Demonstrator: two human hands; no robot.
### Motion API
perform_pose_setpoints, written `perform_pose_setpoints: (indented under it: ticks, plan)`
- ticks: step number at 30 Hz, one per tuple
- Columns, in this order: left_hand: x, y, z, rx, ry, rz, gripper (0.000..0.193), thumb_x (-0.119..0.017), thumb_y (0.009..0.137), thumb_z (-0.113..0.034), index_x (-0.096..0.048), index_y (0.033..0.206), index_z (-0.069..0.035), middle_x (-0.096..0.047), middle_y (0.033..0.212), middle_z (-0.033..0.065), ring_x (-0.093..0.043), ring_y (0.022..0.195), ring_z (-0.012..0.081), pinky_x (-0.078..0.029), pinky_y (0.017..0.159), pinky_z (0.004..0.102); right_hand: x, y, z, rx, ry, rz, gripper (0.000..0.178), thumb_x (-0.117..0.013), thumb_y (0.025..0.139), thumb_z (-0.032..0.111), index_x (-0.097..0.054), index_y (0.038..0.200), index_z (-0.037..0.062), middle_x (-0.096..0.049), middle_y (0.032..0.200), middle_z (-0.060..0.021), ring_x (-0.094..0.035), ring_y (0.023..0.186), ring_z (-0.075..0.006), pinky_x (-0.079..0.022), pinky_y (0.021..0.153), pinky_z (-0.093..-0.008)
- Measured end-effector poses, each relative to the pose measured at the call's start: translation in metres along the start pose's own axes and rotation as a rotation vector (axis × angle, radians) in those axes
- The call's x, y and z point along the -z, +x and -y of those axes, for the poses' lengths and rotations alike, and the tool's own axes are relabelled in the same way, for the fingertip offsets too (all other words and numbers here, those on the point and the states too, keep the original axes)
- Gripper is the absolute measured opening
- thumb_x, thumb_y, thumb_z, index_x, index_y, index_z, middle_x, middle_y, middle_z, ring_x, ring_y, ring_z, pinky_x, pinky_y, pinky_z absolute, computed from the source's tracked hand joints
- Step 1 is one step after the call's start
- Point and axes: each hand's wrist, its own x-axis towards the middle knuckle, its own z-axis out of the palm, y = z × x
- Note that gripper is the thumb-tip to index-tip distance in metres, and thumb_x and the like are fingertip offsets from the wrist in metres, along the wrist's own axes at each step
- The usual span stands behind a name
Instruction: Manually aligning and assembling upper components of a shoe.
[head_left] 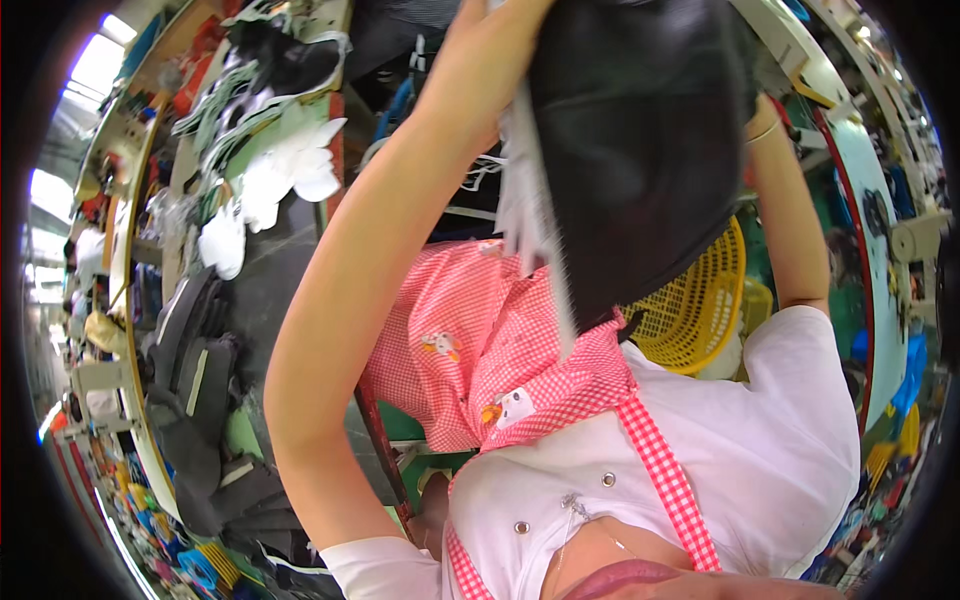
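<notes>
A large black sheet (640, 150), smooth like leather or coated fabric with a pale frayed edge (545, 220), is held up in front of my body. My left hand (500, 25) is at its upper left edge, closed on it; the fingertips run out of the head view. At the sheet's right side, my right hand (762, 112) is mostly hidden behind it. Only the wrist with a thin bracelet shows clearly, so its fingers cannot be made out. The sheet's lower corner hangs over my pink checked apron (450, 340).
A yellow plastic basket (715, 310) stands behind the sheet on the right. On the left, a dark bench surface (290, 250) bears white cut pieces (290, 175) and dark grey fabric pieces (205, 430). A pale table with a red edge (870, 250) runs along the right.
</notes>
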Motion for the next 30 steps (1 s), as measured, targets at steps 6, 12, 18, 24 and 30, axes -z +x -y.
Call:
perform_pose_setpoints:
  ticks: [6,12,18,24,30]
  plan:
    - [-0.09,0.049,0.092,-0.079,0.053,0.123,0.072,-0.068,0.087,-0.047,-0.045,0.136,0.0,-0.06,0.124,0.0178,-0.059,0.111,0.024,-0.044,0.097,0.0304,0.271,-0.09,0.02,-0.085,0.071,-0.341,0.062,-0.055,0.088,0.062,-0.061,0.124,0.0125,-0.064,0.117,-0.0097,-0.061,0.108,-0.0244,-0.046,0.098,-0.0469]
    - [-0.129,0.046,0.251,0.23,0.09,0.163,0.091,-0.077,0.075,-0.048,-0.033,0.142,-0.005,-0.054,0.132,0.0236,-0.048,0.126,0.0383,-0.036,0.108,0.042,0.294,-0.219,-0.088,-0.202,0.178,-0.612,0.061,-0.054,0.089,0.062,-0.061,0.123,0.0118,-0.064,0.116,-0.0099,-0.061,0.107,-0.0238,-0.047,0.097,-0.0457]
    - [-0.13,0.001,0.361,0.437,0.115,0.092,0.086,-0.078,0.077,-0.039,-0.031,0.142,-0.005,-0.059,0.127,0.0196,-0.059,0.115,0.0337,-0.044,0.101,0.0392,0.287,-0.265,-0.187,-0.351,0.281,-0.791,0.061,-0.052,0.09,0.062,-0.06,0.123,0.011,-0.064,0.115,-0.0101,-0.061,0.106,-0.0233,-0.048,0.096,-0.0445]
    - [-0.137,0.001,0.382,0.579,0.285,0.264,0.093,-0.074,0.08,-0.042,-0.022,0.146,-0.001,-0.05,0.135,0.0262,-0.05,0.125,0.0397,-0.038,0.107,0.0416,0.402,-0.275,-0.241,-0.508,0.392,-0.932,0.061,-0.051,0.091,0.062,-0.06,0.122,0.0103,-0.064,0.114,-0.0102,-0.062,0.105,-0.0227,-0.049,0.094,-0.0433]
    - [-0.082,0.008,0.347,0.73,0.494,0.51,0.076,-0.057,0.092,-0.048,-0.035,0.142,0.005,-0.056,0.127,0.0268,-0.055,0.118,0.0367,-0.042,0.102,0.0408,0.426,-0.262,-0.316,-0.827,-0.04,-1.432,0.061,-0.041,0.096,0.06,-0.06,0.118,0.0068,-0.062,0.112,-0.0132,-0.061,0.101,-0.0233,-0.05,0.089,-0.0413]
